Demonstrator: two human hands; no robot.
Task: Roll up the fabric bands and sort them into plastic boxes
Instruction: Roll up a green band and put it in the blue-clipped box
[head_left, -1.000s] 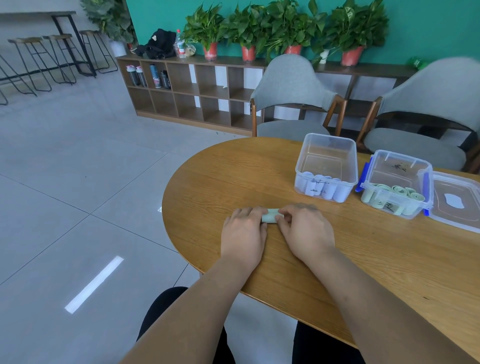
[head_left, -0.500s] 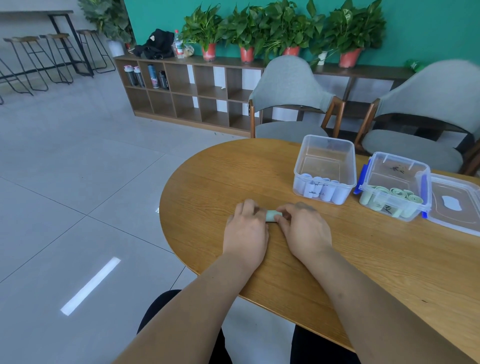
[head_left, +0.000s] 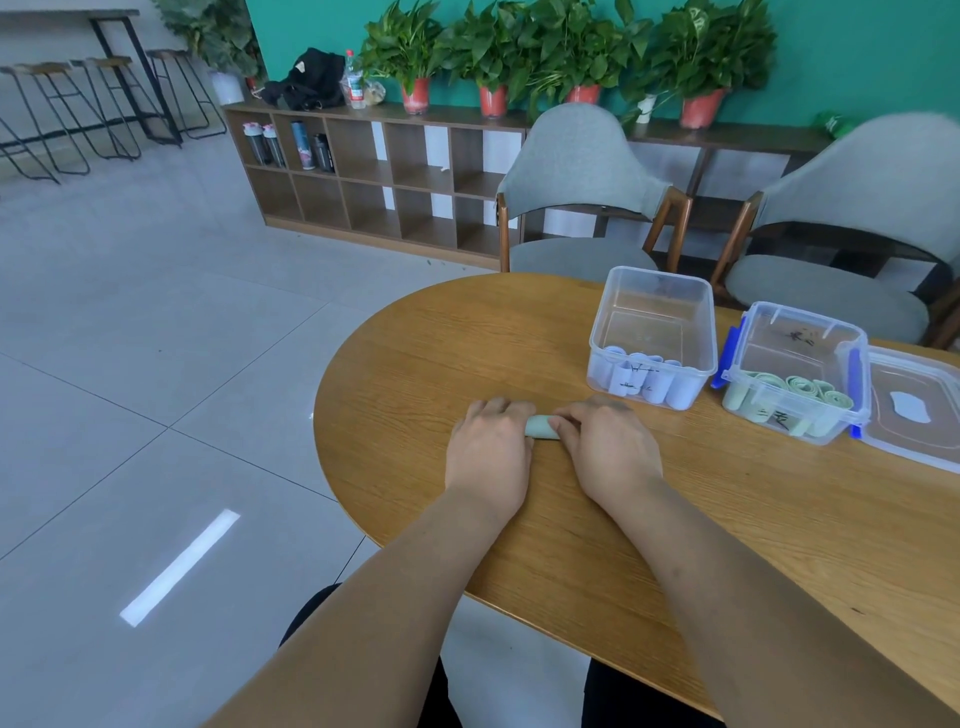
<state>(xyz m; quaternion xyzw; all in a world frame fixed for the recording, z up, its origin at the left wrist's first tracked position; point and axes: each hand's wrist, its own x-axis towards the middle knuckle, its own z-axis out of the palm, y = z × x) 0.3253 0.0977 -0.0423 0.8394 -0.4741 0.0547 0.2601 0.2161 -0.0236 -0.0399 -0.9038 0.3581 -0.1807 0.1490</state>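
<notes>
A pale green fabric band (head_left: 540, 429), rolled into a short cylinder, lies on the wooden table (head_left: 779, 519). My left hand (head_left: 491, 452) covers its left end and my right hand (head_left: 608, 449) covers its right end, fingers curled over the roll. Only the middle of the roll shows between them. To the right stands a clear plastic box (head_left: 655, 338) with several white rolls in its near end. Beside it a second clear box with blue latches (head_left: 797, 374) holds several green rolls.
A clear lid (head_left: 914, 415) lies flat to the right of the second box. Two grey chairs (head_left: 582, 202) stand behind the table. A wooden shelf unit with potted plants lines the green wall. Tiled floor lies to the left.
Both hands have stayed on the green roll, shifting only slightly as the fingers work over it. The boxes have not moved.
</notes>
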